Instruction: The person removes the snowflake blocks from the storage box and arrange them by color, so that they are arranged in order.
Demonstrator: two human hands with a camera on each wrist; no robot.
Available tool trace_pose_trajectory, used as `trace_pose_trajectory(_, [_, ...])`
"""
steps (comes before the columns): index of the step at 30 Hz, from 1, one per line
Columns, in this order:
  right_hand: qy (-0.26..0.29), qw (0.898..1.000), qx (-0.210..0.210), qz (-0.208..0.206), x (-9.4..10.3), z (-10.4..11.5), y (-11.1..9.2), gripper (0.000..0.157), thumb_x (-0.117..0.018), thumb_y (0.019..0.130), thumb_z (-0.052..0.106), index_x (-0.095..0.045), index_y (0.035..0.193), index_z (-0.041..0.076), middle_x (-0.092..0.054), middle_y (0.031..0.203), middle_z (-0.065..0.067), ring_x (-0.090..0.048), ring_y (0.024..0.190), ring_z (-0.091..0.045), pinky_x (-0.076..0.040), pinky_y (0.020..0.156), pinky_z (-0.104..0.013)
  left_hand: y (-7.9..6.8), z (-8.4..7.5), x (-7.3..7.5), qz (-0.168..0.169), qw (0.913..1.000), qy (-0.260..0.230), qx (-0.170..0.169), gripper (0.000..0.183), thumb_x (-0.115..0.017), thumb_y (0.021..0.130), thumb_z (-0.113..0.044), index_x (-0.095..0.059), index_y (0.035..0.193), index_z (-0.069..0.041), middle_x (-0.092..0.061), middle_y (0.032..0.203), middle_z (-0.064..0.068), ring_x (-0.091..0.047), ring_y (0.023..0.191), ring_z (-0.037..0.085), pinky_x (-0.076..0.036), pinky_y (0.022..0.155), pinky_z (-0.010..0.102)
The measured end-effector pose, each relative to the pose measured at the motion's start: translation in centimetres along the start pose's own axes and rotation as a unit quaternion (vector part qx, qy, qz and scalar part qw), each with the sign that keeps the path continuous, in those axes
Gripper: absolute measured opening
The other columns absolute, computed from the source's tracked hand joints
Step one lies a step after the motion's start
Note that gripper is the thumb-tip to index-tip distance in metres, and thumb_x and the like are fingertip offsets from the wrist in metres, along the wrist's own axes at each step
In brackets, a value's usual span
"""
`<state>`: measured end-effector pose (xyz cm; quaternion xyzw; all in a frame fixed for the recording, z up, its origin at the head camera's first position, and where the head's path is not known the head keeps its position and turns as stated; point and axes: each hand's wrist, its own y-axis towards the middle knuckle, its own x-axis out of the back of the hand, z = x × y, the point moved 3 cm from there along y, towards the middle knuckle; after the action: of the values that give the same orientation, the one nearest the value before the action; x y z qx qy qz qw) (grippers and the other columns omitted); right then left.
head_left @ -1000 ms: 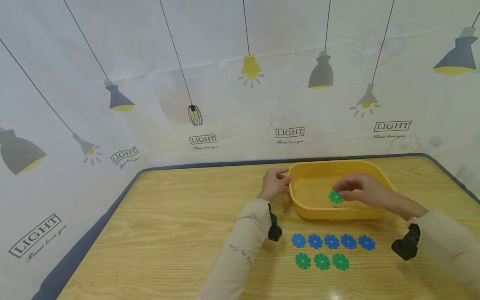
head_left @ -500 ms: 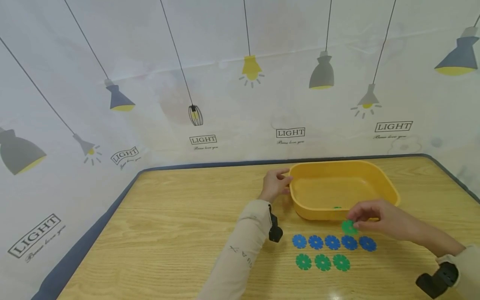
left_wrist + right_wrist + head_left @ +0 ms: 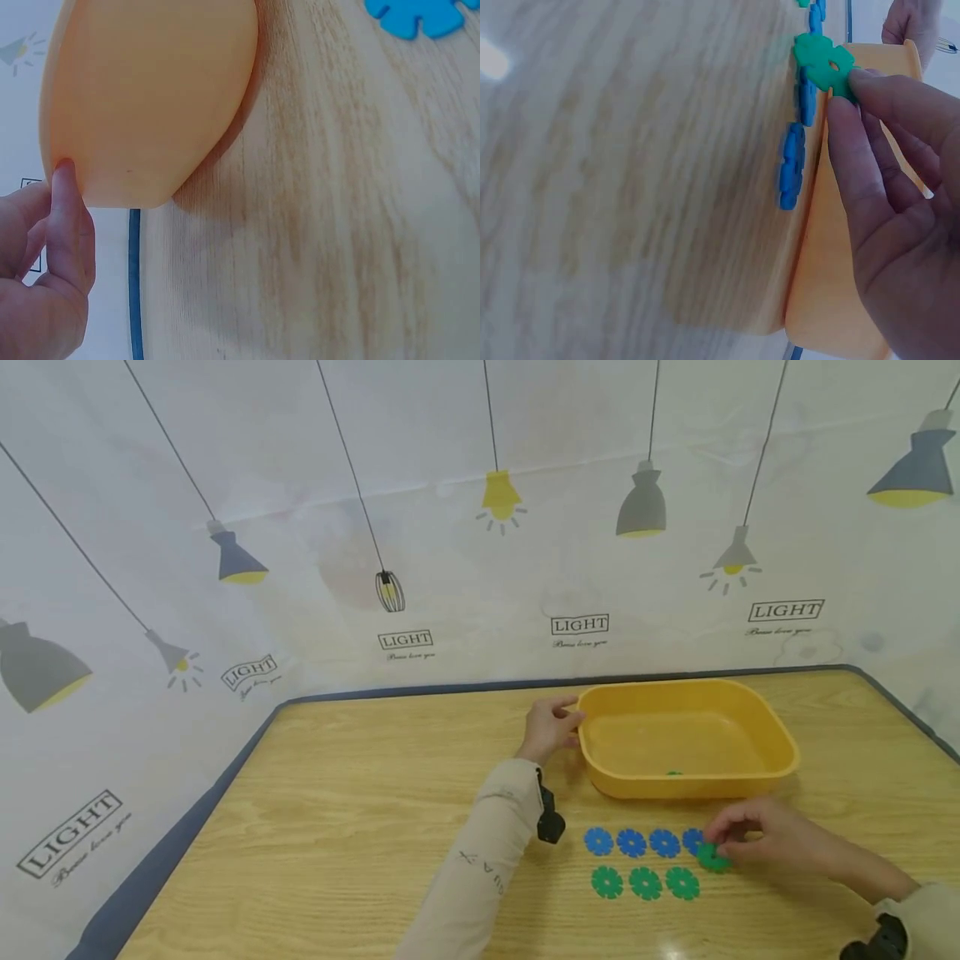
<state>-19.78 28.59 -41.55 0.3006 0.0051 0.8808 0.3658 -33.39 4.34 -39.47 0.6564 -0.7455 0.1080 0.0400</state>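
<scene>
A green snowflake disc [image 3: 713, 857] is pinched between the thumb and fingertips of my right hand [image 3: 776, 835], over the right end of the blue row. In the right wrist view the green disc [image 3: 826, 64] stands tilted, with blue discs [image 3: 792, 166] behind and below it. My left hand [image 3: 551, 729] holds the left end of a yellow plastic basin [image 3: 686, 787]. In the left wrist view, fingers [image 3: 64, 217] press its outer wall near the rim. Several blue discs [image 3: 632, 842] form a row; three green discs [image 3: 646, 885] lie in front.
At the near inside wall of the basin, the edge of another green piece [image 3: 674, 773] shows. The wooden table [image 3: 360, 810] meets a printed wall covering [image 3: 450, 560] behind the basin. A bright light reflection lies on the tabletop near the front.
My right hand has lifted the green disc out of the basin and brought it toward the front, over the right end of the blue row. My left hand stays at the basin.
</scene>
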Motion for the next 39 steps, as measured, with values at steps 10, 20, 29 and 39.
trace_pose_trajectory(10, [-0.023, 1.0, -0.016, 0.005, -0.7, 0.3, -0.5, 0.017, -0.06, 0.08, -0.005, -0.065, 0.091, 0.006, -0.063, 0.088, 0.001, -0.057, 0.072, -0.007, -0.051, 0.055, -0.023, 0.0, 0.0, -0.1, 0.0, 1.0, -0.004, 0.006, 0.034, -0.063, 0.083, -0.008, -0.06, 0.117, -0.008, -0.054, 0.081, 0.006, -0.062, 0.068, 0.017, -0.055, 0.054, 0.023])
trace_pose_trajectory(20, [-0.023, 0.999, -0.028, 0.012, -0.8, 0.7, -0.7, 0.013, -0.061, 0.08, -0.001, -0.065, 0.092, 0.005, -0.062, 0.088, -0.004, -0.056, 0.074, -0.006, -0.051, 0.056, -0.023, 0.1, -0.1, 0.0, 0.0, 1.0, -0.008, 0.005, 0.033, -0.063, 0.082, -0.008, -0.06, 0.116, -0.008, -0.053, 0.08, 0.006, -0.063, 0.07, 0.021, -0.055, 0.053, 0.023])
trace_pose_trajectory(29, [-0.086, 0.994, -0.054, -0.041, 2.0, 2.6, 0.7, 0.014, -0.057, 0.084, -0.001, -0.06, 0.097, -0.003, -0.062, 0.09, 0.006, -0.057, 0.08, -0.003, -0.053, 0.06, -0.021, -0.1, -0.2, 0.0, 0.007, 0.9999, -0.011, 0.001, 0.034, -0.062, 0.083, -0.007, -0.06, 0.116, -0.008, -0.053, 0.08, 0.006, -0.062, 0.069, 0.021, -0.056, 0.054, 0.024])
trace_pose_trajectory(39, [-0.19, 0.965, -0.101, -0.152, 6.4, 3.6, 3.2, 0.014, -0.061, 0.082, 0.003, -0.063, 0.096, -0.001, -0.063, 0.082, 0.004, -0.056, 0.071, -0.002, -0.051, 0.054, -0.02, -0.1, -0.1, 0.0, 0.004, 1.0, -0.003, 0.003, 0.034, -0.062, 0.083, -0.007, -0.059, 0.117, -0.008, -0.053, 0.08, 0.006, -0.061, 0.065, 0.016, -0.055, 0.054, 0.023])
